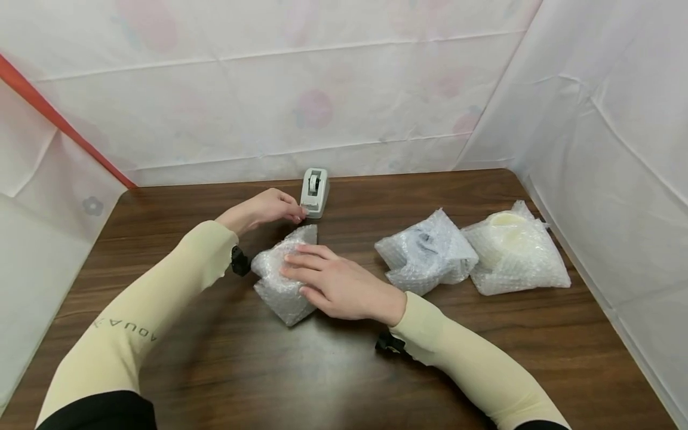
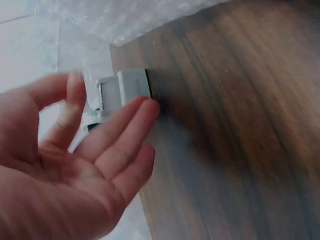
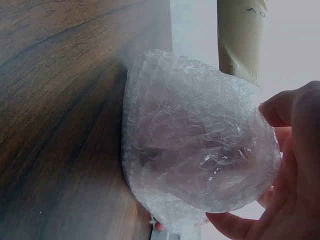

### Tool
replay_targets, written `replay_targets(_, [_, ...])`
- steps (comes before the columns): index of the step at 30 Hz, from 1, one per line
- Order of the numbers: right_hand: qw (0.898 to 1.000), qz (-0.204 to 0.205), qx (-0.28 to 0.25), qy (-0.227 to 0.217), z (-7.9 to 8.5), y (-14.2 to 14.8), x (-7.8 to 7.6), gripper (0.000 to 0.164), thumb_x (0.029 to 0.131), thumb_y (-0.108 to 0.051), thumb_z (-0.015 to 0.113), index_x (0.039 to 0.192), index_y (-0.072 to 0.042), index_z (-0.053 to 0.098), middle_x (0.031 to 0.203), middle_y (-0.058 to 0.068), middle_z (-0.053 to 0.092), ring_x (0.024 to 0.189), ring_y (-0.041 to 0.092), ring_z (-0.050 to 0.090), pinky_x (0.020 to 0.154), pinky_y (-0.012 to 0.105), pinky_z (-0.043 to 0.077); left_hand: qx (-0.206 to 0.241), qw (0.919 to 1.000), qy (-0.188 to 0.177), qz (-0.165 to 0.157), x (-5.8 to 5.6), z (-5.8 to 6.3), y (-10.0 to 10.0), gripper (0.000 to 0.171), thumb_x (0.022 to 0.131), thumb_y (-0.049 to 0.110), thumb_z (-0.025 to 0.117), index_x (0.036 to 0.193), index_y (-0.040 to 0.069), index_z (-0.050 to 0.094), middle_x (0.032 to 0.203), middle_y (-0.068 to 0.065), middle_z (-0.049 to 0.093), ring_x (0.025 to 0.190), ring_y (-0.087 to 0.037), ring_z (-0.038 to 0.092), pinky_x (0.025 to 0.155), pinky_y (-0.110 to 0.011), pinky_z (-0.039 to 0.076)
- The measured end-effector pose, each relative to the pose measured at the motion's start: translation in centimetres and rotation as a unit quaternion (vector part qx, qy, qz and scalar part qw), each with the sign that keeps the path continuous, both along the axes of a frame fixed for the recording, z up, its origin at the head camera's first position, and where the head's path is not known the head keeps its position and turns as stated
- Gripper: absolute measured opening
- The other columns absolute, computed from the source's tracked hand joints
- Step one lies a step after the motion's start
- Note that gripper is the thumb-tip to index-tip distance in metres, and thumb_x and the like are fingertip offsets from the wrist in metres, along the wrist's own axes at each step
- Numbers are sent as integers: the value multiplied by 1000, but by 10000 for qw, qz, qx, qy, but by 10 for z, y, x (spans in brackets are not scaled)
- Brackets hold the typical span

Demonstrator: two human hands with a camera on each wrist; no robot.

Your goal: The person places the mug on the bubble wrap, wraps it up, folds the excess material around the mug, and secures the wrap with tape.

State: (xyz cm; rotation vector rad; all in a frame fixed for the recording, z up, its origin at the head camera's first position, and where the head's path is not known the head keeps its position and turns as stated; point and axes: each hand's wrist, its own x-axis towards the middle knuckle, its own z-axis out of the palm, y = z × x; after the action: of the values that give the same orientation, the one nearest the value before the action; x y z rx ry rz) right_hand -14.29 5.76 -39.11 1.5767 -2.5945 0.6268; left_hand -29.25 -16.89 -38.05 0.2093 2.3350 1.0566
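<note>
A bubble-wrapped bundle (image 1: 287, 278) sits on the table between my hands, its contents only a pale shape through the wrap. My right hand (image 1: 344, 286) holds it from above, fingers spread over it; in the right wrist view the thumb and a finger (image 3: 230, 225) bracket the bundle (image 3: 195, 140). Beyond it stands a light grey tape dispenser (image 1: 314, 194). My left hand (image 1: 266, 209) is at the dispenser's near end. In the left wrist view, thumb and forefinger meet by the dispenser (image 2: 135, 87) and pinch a thin clear strip of tape, while the other fingers extend.
Two more bubble-wrapped bundles lie on the right, one greyish (image 1: 430, 251) and one cream (image 1: 516, 251). The brown wooden table (image 1: 322, 376) is bordered by white cloth walls (image 1: 242, 107) at the back and sides.
</note>
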Motion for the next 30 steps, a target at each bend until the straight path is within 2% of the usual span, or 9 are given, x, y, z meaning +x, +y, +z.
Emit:
replay_targets(2, [10000,10,-8,11,0,-1,0,44,106,-25,45,149,-16,47,154,2,42,148,19,22,118,26,17,-56,9999,60,-60,2,-2,-4,35,95,33,66,110,3,74,117,-12,70,111,-26,62,107,-50,38])
replay_targets(6, [10000,55,12,-16,0,-3,0,44,106,-25,44,149,-16,47,154,2,42,149,19,21,118,27,17,64,9995,-294,117,3,-11,-10,36,100,37,59,94,4,72,112,-6,73,109,-23,64,97,-44,44])
replay_targets(8, [10000,77,23,-35,-1,-3,1,45,106,-25,44,150,-16,47,155,2,41,149,18,20,118,26,17,115,9983,-508,270,2,-17,-12,37,102,36,55,84,5,67,106,-4,74,102,-21,68,91,-40,46])
replay_targets(10, [9999,92,34,-46,-1,-3,1,45,106,-25,44,150,-17,46,155,1,41,149,18,19,118,26,16,58,9976,-564,396,2,-22,-13,39,102,36,56,78,6,62,98,-1,75,93,-20,69,84,-37,46])
replay_targets(14, [9999,113,1,-24,0,-2,1,45,106,-24,45,149,-16,47,155,1,41,149,18,20,118,25,15,-144,9984,-335,428,1,-24,-8,37,102,34,58,80,5,66,87,0,74,83,-19,66,78,-34,46])
replay_targets(20, [10000,62,-45,32,0,0,0,44,106,-24,45,149,-16,48,155,1,41,149,18,20,118,24,14,-520,9983,-93,247,-4,-23,1,36,102,33,58,91,3,75,79,-3,67,79,-21,63,77,-35,48])
replay_targets(27, [10000,8,-64,56,0,3,-1,44,105,-23,46,148,-16,48,155,2,41,148,19,22,118,24,13,-773,9969,51,108,-7,-22,10,37,103,32,57,81,6,72,74,-2,65,74,-20,59,76,-34,47])
replay_targets(30, [10000,-33,-57,58,0,3,-1,44,105,-24,46,148,-16,49,154,1,42,148,18,21,118,24,13,-1019,9941,363,-80,-8,-25,14,38,101,28,59,70,9,70,65,-1,62,63,-16,55,69,-31,45])
